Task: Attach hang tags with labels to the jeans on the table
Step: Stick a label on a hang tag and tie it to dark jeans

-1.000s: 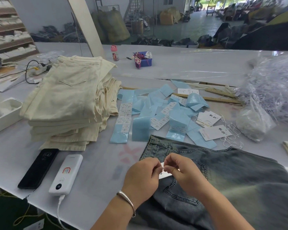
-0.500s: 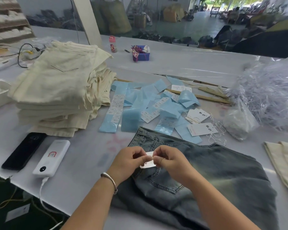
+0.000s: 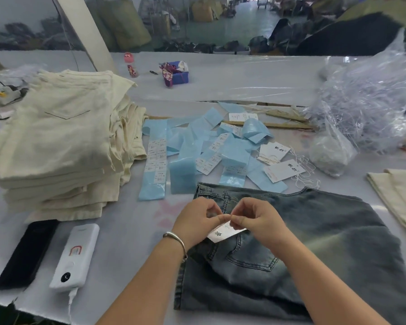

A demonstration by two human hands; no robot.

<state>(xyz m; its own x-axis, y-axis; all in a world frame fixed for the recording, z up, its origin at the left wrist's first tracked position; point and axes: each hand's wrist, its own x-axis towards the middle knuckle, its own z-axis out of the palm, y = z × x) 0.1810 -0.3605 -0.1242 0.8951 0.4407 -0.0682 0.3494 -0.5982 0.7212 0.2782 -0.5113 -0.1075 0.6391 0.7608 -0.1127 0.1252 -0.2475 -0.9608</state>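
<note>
Fingertips of my left hand point(image 3: 198, 219) and right hand point(image 3: 253, 219) pinched 1 hang tag point(image 3: 225, 233) directly over the blue jeans' point(image 3: 314, 231) waistband, near the bench's front edge.

Black phone point(image 3: 26, 254) beside white power bank point(image 3: 76, 256), near table edge.

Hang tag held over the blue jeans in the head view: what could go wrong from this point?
1. Both hands, left hand and right hand, pinch the hang tag at one spot above the blue jeans; the fine string is not visible, so a slip could undo the threading.
2. The loose strings by the spare tags lie tangled, so the next pick may snag.
</note>
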